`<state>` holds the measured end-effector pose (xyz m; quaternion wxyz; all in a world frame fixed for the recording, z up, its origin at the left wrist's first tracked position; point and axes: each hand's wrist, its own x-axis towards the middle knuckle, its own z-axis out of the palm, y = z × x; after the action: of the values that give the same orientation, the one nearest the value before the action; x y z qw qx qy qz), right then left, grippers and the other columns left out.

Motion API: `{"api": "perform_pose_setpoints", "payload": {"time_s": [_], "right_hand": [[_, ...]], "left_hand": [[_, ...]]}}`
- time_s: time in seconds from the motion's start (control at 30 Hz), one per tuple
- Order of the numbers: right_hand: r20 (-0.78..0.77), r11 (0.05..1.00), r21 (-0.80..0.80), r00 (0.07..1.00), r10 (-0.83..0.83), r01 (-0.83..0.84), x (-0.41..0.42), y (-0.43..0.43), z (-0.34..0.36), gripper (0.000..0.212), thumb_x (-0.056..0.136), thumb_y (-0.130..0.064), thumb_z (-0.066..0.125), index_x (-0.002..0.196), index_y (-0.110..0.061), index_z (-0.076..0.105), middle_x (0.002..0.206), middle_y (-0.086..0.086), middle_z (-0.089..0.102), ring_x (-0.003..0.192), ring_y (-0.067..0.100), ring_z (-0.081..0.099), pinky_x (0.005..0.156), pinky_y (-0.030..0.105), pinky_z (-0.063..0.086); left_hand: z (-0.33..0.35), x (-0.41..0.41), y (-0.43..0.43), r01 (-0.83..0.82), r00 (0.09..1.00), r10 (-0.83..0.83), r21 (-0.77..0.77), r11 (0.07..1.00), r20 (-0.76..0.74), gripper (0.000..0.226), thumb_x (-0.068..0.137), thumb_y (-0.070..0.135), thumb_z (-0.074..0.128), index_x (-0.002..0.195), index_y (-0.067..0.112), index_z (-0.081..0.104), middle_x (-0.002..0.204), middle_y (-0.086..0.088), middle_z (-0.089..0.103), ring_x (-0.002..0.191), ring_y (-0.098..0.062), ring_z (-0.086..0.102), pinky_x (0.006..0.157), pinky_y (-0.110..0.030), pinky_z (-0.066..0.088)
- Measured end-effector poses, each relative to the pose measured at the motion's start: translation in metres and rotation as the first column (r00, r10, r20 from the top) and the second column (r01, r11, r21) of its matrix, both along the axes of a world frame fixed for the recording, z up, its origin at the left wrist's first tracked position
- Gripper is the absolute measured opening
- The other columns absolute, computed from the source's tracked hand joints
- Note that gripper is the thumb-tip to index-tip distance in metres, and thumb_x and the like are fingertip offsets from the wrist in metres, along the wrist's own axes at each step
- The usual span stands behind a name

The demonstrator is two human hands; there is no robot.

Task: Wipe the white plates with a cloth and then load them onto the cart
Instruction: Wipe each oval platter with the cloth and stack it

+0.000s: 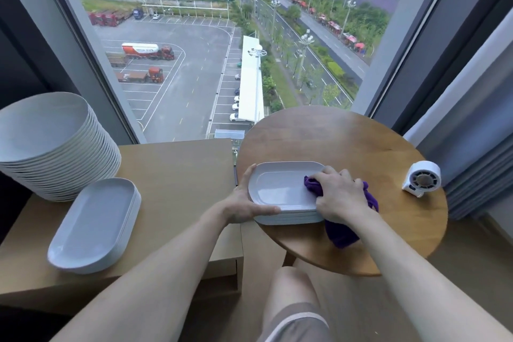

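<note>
A short stack of white oblong plates (pixel 280 189) sits on the round wooden table (pixel 361 144). My left hand (pixel 244 203) holds the stack's left and near rim, thumb along the far side and fingers along the front edge. My right hand (pixel 341 194) grips a bunched purple cloth (pixel 340 230) and presses it on the right end of the top plate; the cloth's tail hangs down toward the table. On the wooden surface to the left lie another stack of white oblong plates (pixel 94 225) and a tall stack of round white plates (pixel 52 144).
A small white fan (pixel 422 178) stands at the round table's right edge. A big window (pixel 222 50) rises behind both surfaces, with grey curtains (pixel 472 153) at right. My bare knee (pixel 291 294) is below the round table's front edge.
</note>
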<state>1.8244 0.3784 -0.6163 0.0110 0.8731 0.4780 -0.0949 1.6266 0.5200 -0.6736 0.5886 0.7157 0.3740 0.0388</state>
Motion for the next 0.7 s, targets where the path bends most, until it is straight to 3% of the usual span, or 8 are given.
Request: {"api": "perform_pose_setpoints", "payload": {"time_s": [0.2, 0.33, 0.47, 0.57, 0.7], "right_hand": [[0.179, 0.992, 0.117, 0.981, -0.074, 0.053, -0.019, 0.006, -0.021, 0.038, 0.089, -0.031, 0.051, 0.126, -0.03, 0.056, 0.13, -0.002, 0.052, 0.112, 0.031, 0.046, 0.091, 0.046, 0.036], [0.193, 0.991, 0.125, 0.978, -0.073, 0.049, -0.018, 0.01, -0.024, 0.034, 0.09, -0.034, 0.052, 0.123, -0.027, 0.058, 0.13, -0.001, 0.052, 0.113, 0.032, 0.046, 0.092, 0.048, 0.036], [0.201, 0.991, 0.129, 0.977, -0.071, 0.046, -0.018, 0.009, -0.028, 0.034, 0.088, -0.028, 0.052, 0.122, -0.027, 0.058, 0.129, -0.001, 0.051, 0.112, 0.032, 0.045, 0.093, 0.048, 0.036], [0.199, 0.988, 0.147, 0.977, -0.073, 0.044, -0.017, 0.009, -0.03, 0.034, 0.087, -0.025, 0.053, 0.12, -0.026, 0.059, 0.127, -0.001, 0.052, 0.111, 0.031, 0.045, 0.092, 0.048, 0.035], [0.188, 0.987, 0.156, 0.98, -0.068, 0.039, -0.018, 0.01, -0.031, 0.032, 0.087, -0.027, 0.052, 0.118, -0.025, 0.059, 0.127, 0.0, 0.052, 0.112, 0.031, 0.043, 0.092, 0.049, 0.034]], "left_hand": [[0.001, -0.003, -0.015, -0.147, 0.989, 0.148, 0.128, 0.981, 0.006, 0.13, 0.066, 0.043, 0.097, 0.161, 0.051, 0.008, 0.155, -0.001, 0.03, 0.145, -0.024, 0.037, 0.122, -0.046, 0.034], [-0.002, -0.005, -0.032, -0.291, 0.956, 0.281, 0.185, 0.939, 0.081, 0.117, 0.069, 0.039, 0.096, 0.16, 0.043, 0.023, 0.147, 0.002, 0.041, 0.138, -0.02, 0.045, 0.117, -0.043, 0.041], [0.0, -0.007, -0.041, -0.333, 0.943, 0.324, 0.168, 0.928, 0.08, 0.108, 0.076, 0.039, 0.091, 0.161, 0.042, 0.024, 0.14, 0.006, 0.035, 0.131, -0.013, 0.042, 0.117, -0.036, 0.038], [0.005, -0.004, -0.043, -0.372, 0.928, 0.36, 0.198, 0.907, 0.095, 0.084, 0.086, 0.03, 0.082, 0.157, 0.038, 0.037, 0.135, 0.002, 0.04, 0.122, -0.014, 0.049, 0.112, -0.034, 0.043], [0.016, 0.002, -0.036, -0.519, 0.854, 0.502, 0.16, 0.84, 0.138, 0.047, 0.089, 0.015, 0.075, 0.135, 0.02, 0.068, 0.115, -0.006, 0.066, 0.102, -0.02, 0.064, 0.097, -0.04, 0.056]]}}
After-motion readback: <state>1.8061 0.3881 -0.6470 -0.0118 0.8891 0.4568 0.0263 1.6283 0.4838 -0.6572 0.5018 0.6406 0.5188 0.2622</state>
